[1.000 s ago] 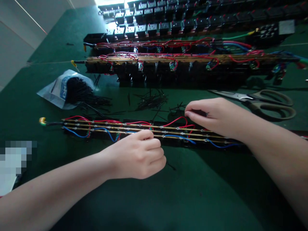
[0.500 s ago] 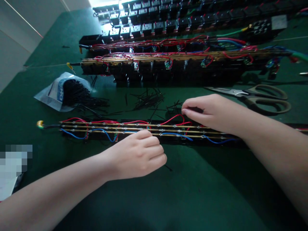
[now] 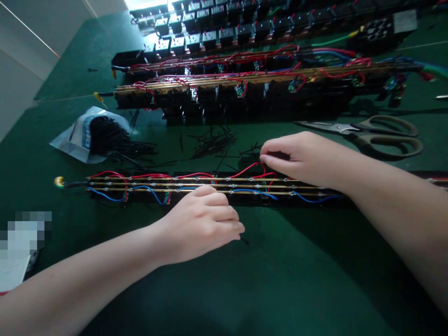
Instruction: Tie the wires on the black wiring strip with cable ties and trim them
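Note:
A long black strip (image 3: 101, 201) with brass rods, red wires (image 3: 247, 171) and blue wires (image 3: 147, 188) lies across the table in front of me. Over its near edge is my left hand (image 3: 205, 221), fingers curled closed and their tips hidden. By its lower knuckles a short dark piece (image 3: 245, 241) shows; whether it is held or lies on the table I cannot tell. My right hand (image 3: 301, 161) reaches over the strip's far side, thumb and forefinger pinched beside a raised red wire loop. Anything in that pinch is too small to make out. Loose black cable ties (image 3: 213, 142) lie just beyond.
An open plastic bag (image 3: 75, 142) spills black ties at the left. Scissors (image 3: 388, 135) lie beyond my right wrist. More wired strips (image 3: 210, 88) and rows of black housings (image 3: 224, 37) line the back. A pale, partly pixelated object (image 3: 16, 261) sits at the left edge.
My left hand has turned slightly, its lower fingers shifting a little. My right hand keeps its pinch near the red wire. The whole view has shifted slightly.

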